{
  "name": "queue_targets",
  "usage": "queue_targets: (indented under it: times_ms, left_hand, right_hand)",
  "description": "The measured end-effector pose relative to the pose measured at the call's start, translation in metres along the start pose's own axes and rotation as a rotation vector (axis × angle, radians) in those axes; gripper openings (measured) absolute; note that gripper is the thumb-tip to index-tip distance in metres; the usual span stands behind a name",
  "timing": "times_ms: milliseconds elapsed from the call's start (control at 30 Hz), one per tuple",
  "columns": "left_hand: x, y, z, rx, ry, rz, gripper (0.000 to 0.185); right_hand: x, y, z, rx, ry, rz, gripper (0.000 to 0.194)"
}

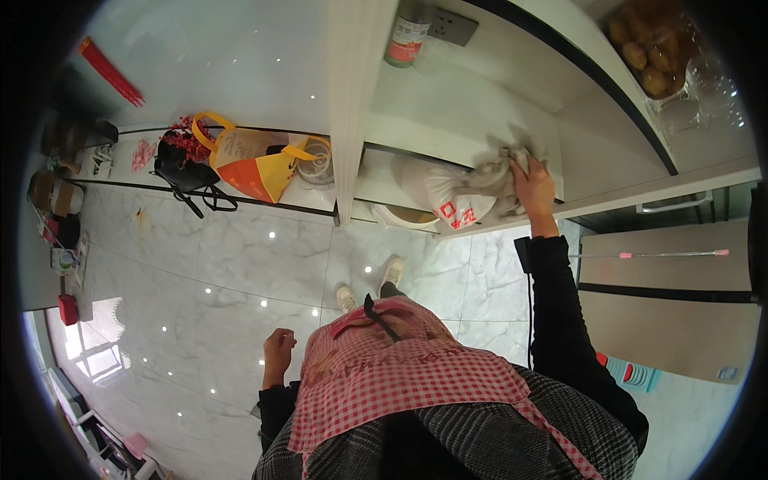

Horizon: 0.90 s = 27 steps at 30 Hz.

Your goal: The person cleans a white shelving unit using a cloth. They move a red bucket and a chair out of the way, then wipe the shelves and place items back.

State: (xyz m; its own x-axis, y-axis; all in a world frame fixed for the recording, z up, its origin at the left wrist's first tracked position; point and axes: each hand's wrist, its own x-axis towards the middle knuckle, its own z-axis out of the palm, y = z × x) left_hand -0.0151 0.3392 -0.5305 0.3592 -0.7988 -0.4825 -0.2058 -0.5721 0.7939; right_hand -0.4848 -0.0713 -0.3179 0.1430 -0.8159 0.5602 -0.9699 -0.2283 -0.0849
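My right hand (pixel 533 187) holds a crumpled greyish cloth (pixel 509 171) against the right end of a white cabinet shelf (pixel 444 114). Part of the cloth is blurred, and it covers some of a white plastic bag (pixel 459 201) with red print, which stands on the level below. My left hand (pixel 279 351) hangs beside the red checked apron (pixel 408 372) with its fingers loosely curled, and no object shows in it. A glass bottle (pixel 407 39) with a label stands at the back of the shelf, near a wall socket (pixel 453 27).
Left of a white post (pixel 347 108), a yellow and orange tote bag (pixel 255 168) and a black handbag (pixel 183 168) sit on a low ledge. Brown items in clear plastic (pixel 654 60) lie on the upper right shelf. A pink-tipped pole (pixel 672 255) crosses at the right.
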Motion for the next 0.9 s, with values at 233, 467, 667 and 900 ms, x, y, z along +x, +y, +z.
queue_targets:
  times_ms: [233, 467, 667, 900]
  left_hand:
    - [-0.002, -0.016, 0.010, -0.038, -0.011, -0.020, 0.019]
    - [0.016, 0.012, -0.001, 0.036, -0.043, 0.054, 0.019]
    - [0.023, 0.023, -0.005, 0.050, -0.046, 0.042, 0.017]
    - [0.039, 0.096, -0.006, -0.286, -0.321, 0.048, 0.023]
  right_hand:
    - [0.027, -0.089, 0.031, 0.051, -0.119, -0.035, 0.039]
    - [0.025, -0.217, 0.046, 0.449, -0.111, -0.306, 0.037]
    - [-0.020, -0.135, 0.018, 0.352, -0.026, -0.302, 0.041]
    - [-0.023, -0.097, -0.041, 0.422, -0.221, 0.202, 0.035]
